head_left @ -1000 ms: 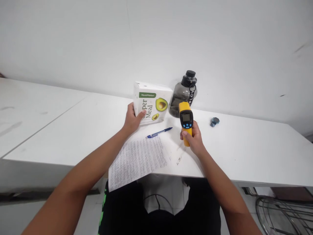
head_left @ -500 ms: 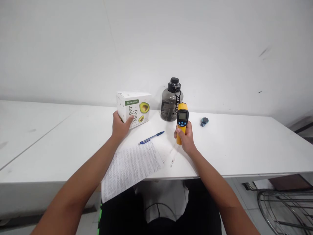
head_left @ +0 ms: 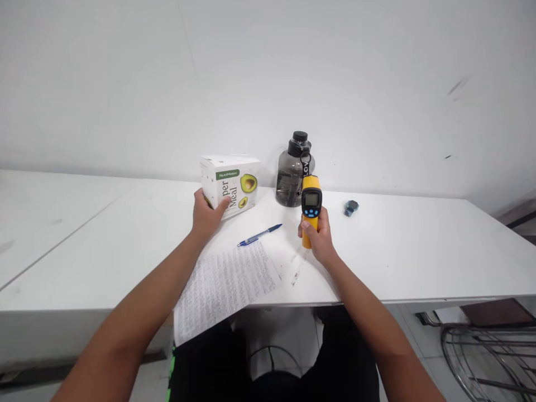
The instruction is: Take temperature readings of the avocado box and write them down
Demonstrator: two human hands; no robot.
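Observation:
My left hand (head_left: 206, 213) grips the near left corner of a white box (head_left: 231, 184) printed with avocados and the words NutriMotion and Meal. The thumb presses on its front face; the other fingers lie along the left side, partly hidden. In my right hand (head_left: 319, 234) a yellow and black infrared thermometer (head_left: 311, 204) is held upright by its handle, its small grey screen and blue buttons facing me. Behind it stands a dark see-through water bottle (head_left: 288, 176) with a black cap and strap. A blue pen (head_left: 259, 235) lies between my hands.
A sheet of paper (head_left: 228, 285) covered in handwriting overhangs the table's front edge. A dark blue watch (head_left: 350, 207) rests to the right on the white table (head_left: 419, 251). The wall rises behind. A metal rack (head_left: 489, 357) stands on the floor at lower right.
Very little differs. The thermometer has shifted very slightly left against the bottle, covering more of its lettering. Both hands keep their holds.

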